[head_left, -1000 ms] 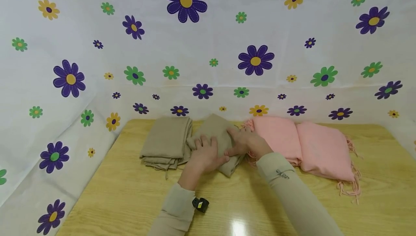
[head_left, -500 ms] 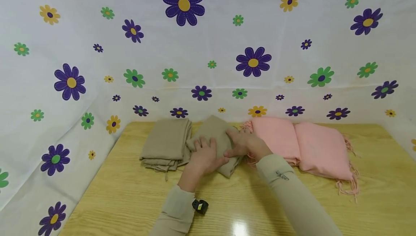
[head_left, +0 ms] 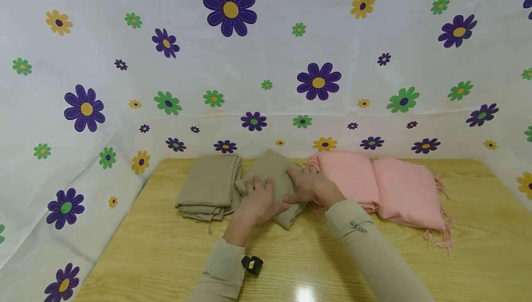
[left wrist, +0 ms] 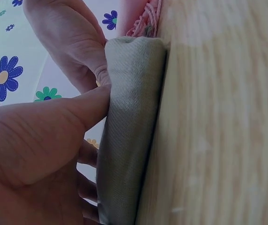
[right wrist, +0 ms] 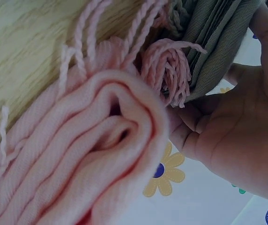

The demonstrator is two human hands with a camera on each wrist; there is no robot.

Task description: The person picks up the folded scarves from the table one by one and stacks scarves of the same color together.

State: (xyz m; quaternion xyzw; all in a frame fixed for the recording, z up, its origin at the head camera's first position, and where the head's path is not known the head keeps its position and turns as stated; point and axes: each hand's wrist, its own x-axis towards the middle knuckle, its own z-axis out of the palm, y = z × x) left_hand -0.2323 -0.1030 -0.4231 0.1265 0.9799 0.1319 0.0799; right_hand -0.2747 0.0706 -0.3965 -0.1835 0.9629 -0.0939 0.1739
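A folded beige-grey scarf (head_left: 272, 166) lies turned at an angle on the wooden table, between a second beige-grey folded scarf (head_left: 209, 179) and the pink ones. My left hand (head_left: 259, 202) rests on its front left part, fingers spread and thumb pointing toward the right hand. On its right side lies my right hand (head_left: 311, 185), the thumb near the left thumb. In the left wrist view the thick folded edge of the scarf (left wrist: 131, 108) shows, with thumbs at its upper face. The right wrist view shows the right hand (right wrist: 246, 122) against the scarf's layered side (right wrist: 218, 42).
Two pink folded scarves (head_left: 349, 175) with fringes lie side by side on the right, close by my right hand. Pink tassels (right wrist: 167, 70) touch the beige-grey layers. Behind the table (head_left: 166, 251) hangs a white flowered cloth (head_left: 270, 52).
The head view has tilted slightly, so the scene sits a little lower and further left. Both hands and the scarves keep their places.
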